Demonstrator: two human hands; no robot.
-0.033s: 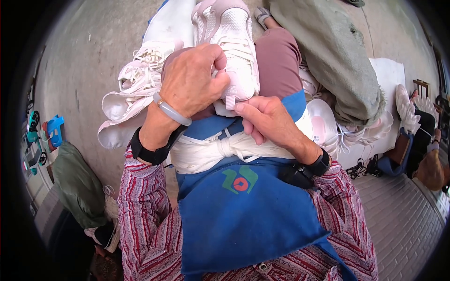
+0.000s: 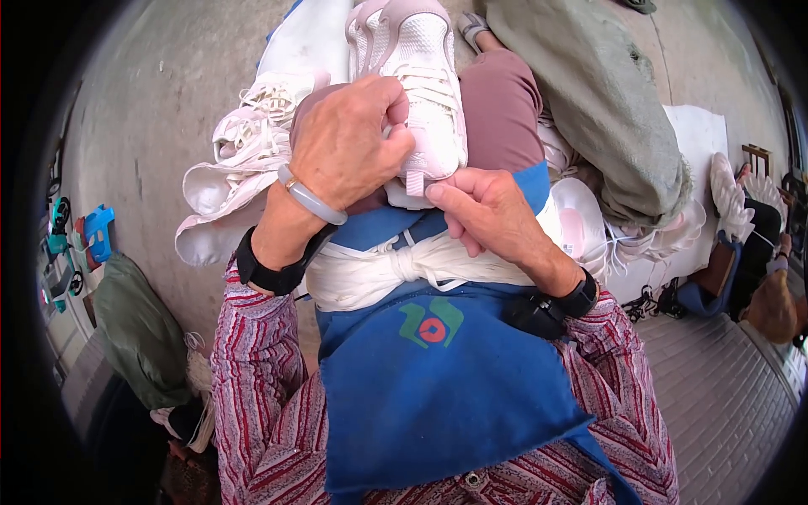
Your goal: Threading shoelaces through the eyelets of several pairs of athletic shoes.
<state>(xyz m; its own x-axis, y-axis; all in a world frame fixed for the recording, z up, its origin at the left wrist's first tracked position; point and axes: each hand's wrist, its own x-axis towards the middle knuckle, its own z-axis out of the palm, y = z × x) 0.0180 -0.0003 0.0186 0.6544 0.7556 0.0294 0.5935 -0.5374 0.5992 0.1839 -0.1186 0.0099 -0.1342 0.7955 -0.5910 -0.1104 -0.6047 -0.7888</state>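
A white and pale pink lace-up shoe upper point(image 2: 431, 109) lies across my lap, a small pink tab at its near end. My left hand point(image 2: 349, 139) is closed over its left side, thumb and fingers curled inward; whatever is between the fingertips is too small or hidden to make out. At the near end, beside the tab, my right hand point(image 2: 484, 206) pinches the upper's edge between thumb and forefinger. A thick bundle of white laces point(image 2: 408, 263) is tied around my blue apron point(image 2: 446, 396) just below.
More laced uppers point(image 2: 252, 143) are piled to the left of my legs. On the right, pale uppers point(image 2: 581, 223) lie beside a grey-green cloth point(image 2: 589, 101) on a white sheet point(image 2: 699, 139). Another person's arm point(image 2: 773, 307) shows at the far right.
Both hands and the near end of the upper have shifted very slightly to the right. Their grip looks the same.
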